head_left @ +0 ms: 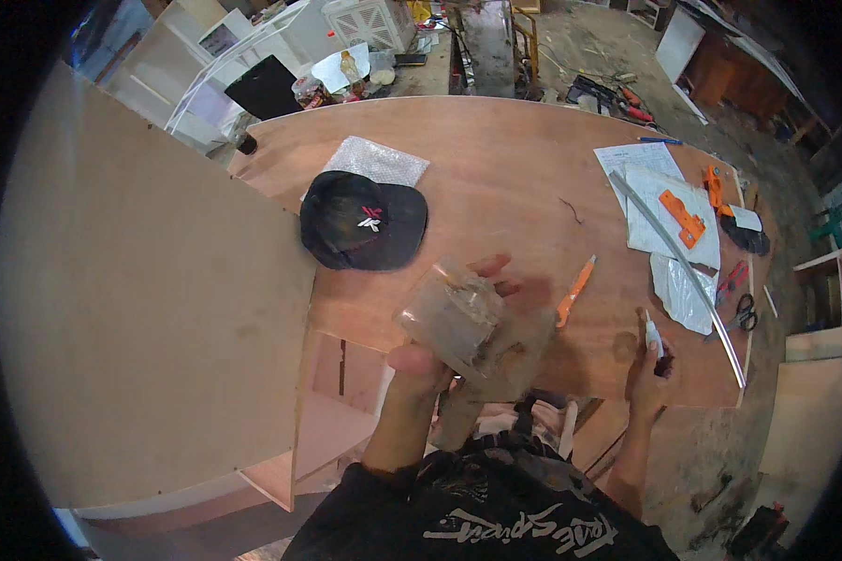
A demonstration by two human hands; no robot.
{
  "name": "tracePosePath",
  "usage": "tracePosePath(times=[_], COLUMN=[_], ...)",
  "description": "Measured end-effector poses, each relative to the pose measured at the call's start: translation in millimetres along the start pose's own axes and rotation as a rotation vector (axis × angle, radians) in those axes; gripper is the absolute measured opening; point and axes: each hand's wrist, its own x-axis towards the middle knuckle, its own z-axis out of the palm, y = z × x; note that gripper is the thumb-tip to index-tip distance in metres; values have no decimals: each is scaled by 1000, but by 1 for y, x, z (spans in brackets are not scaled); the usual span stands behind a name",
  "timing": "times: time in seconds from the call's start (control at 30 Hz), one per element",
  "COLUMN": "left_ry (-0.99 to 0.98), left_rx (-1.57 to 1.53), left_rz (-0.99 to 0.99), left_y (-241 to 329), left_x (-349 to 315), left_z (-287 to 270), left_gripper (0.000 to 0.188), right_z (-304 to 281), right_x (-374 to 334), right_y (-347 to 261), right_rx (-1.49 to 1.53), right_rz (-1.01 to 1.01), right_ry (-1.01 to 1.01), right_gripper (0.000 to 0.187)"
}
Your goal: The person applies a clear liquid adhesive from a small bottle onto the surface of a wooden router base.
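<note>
My left hand is wrapped round a clear, box-like plastic piece, raised over the table's near edge. Its thumb shows at the near side and its fingertips come out at the far side; the palm is behind the plastic. Further right, my right hand grips a small white glue tube whose narrow nozzle points away from me. Between the two hands, an orange utility knife lies on the wooden tabletop. A black cap rests beyond the plastic piece, to the left.
Bubble wrap lies behind the cap. A large upright board borders the left. At right are papers, a long metal strip, an orange tool part, a plastic bag and scissors.
</note>
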Motion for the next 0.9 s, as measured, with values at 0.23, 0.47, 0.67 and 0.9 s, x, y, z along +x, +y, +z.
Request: tracePosePath(times=[0.23, 0.47, 0.67, 0.9], left_ry=[126, 152, 54, 120], left_rx=[128, 91, 16, -37], left_rz=[-131, -87, 87, -97], left_y=[12, 5, -15, 6], left_x=[4, 5, 4, 3], left_z=[10, -1, -24, -5], left_gripper=[117, 129, 134, 120], right_z=[-4, -2, -2, 2], right_x=[1, 2, 1, 6], right_y=[-5, -14, 0, 3], right_rx=[20, -16, 2, 22], right_rz=[23, 42, 33, 101], right_ry=[-32, -33, -25, -27], right_gripper=[23, 22, 23, 25])
